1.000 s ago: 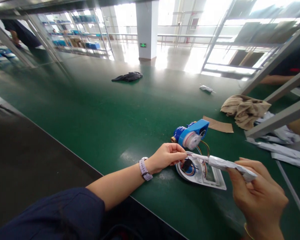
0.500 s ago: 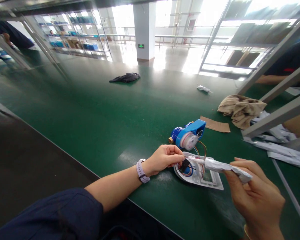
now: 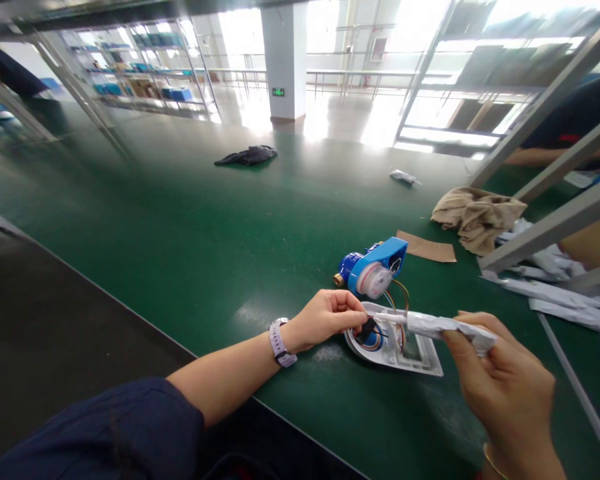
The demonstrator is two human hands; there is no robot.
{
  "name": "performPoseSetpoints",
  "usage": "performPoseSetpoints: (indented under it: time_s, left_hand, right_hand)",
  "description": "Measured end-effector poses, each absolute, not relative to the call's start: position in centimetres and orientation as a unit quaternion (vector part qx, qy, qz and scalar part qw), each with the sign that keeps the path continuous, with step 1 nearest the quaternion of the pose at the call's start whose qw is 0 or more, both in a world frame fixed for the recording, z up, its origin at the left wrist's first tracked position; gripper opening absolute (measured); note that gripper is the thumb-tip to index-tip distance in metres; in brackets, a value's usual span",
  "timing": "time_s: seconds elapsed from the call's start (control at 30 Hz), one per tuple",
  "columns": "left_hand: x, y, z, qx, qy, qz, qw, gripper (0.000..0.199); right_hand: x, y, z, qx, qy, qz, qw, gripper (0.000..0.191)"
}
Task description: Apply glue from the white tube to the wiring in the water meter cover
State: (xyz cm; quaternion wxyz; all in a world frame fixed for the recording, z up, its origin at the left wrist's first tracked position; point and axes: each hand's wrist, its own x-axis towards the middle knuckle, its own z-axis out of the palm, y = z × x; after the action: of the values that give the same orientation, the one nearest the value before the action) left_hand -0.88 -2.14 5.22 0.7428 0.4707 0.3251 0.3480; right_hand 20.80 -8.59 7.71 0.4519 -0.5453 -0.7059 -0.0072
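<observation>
My left hand (image 3: pixel 325 319), a watch on its wrist, has thumb and forefinger pinched at the edge of a small black part (image 3: pixel 367 328) with thin wires. This part sits at the rounded end of a white plastic cover (image 3: pixel 433 367), which lies inner side up on the green table. My right hand (image 3: pixel 500 373) is closed round a crumpled white tube (image 3: pixel 433 325). The tube's nozzle (image 3: pixel 391 319) points left over the cover, close to my left fingertips. Coloured wires (image 3: pixel 404 288) run from the cover to a blue water meter (image 3: pixel 380 263) just behind it.
A cardboard strip (image 3: pixel 427 247), a beige cloth (image 3: pixel 477 217) and several flattened white tubes (image 3: pixel 570 295) lie to the right, by a metal frame (image 3: pixel 555 220). Farther back are a dark cloth (image 3: pixel 247 156) and another crumpled tube (image 3: pixel 404 177). A co-worker's arm (image 3: pixel 535 157) shows at far right.
The view has shifted slightly. My right hand has come a little to the left with the tube, whose nozzle is nearer the black part. My left hand keeps its pinch.
</observation>
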Motion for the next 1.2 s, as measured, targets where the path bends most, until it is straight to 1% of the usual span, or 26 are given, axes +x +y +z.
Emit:
performPoseSetpoints:
  time_s: [0.23,0.33,0.6,0.67,0.77,0.87,1.0,1.1,1.2]
  left_hand:
    - [-1.0,-1.9,4.5,0.487,0.325,0.358,0.727,0.013]
    - [-1.0,-1.9,4.3,0.496,0.323,0.357,0.723,0.012]
    - [-0.9,-1.9,4.3,0.500,0.329,0.356,0.718,0.017]
    - [-0.9,-1.8,4.3,0.502,0.332,0.354,0.716,0.018]
    - [-0.9,-1.8,4.3,0.500,0.342,0.352,0.713,0.021]
    - [-1.0,-1.8,4.2,0.500,0.349,0.349,0.712,0.024]
    - [-1.0,-1.9,4.1,0.503,0.347,0.345,0.712,0.023]
    - [-1.0,-1.9,4.1,0.502,0.352,0.346,0.711,0.022]
    - [-0.9,-1.8,4.1,0.500,0.352,0.346,0.712,0.022]
  right_hand:
    - [21.6,-8.3,7.8,-0.563,-0.695,0.049,0.445,0.019]
    - [21.6,-8.1,7.6,-0.569,-0.675,0.063,0.466,0.020]
    - [20.9,-8.4,7.6,-0.618,-0.612,0.115,0.479,0.022]
    - [21.0,-8.4,7.5,-0.607,-0.621,0.123,0.480,0.021]
    - [21.4,-8.2,7.3,-0.594,-0.650,0.110,0.461,0.020]
    - [21.7,-8.1,7.1,-0.591,-0.656,0.095,0.459,0.020]
    - [21.8,-8.0,7.1,-0.567,-0.691,0.093,0.439,0.021]
    - [21.8,-8.0,7.1,-0.568,-0.688,0.083,0.444,0.019]
    - [21.8,-8.0,7.1,-0.570,-0.679,0.103,0.451,0.020]
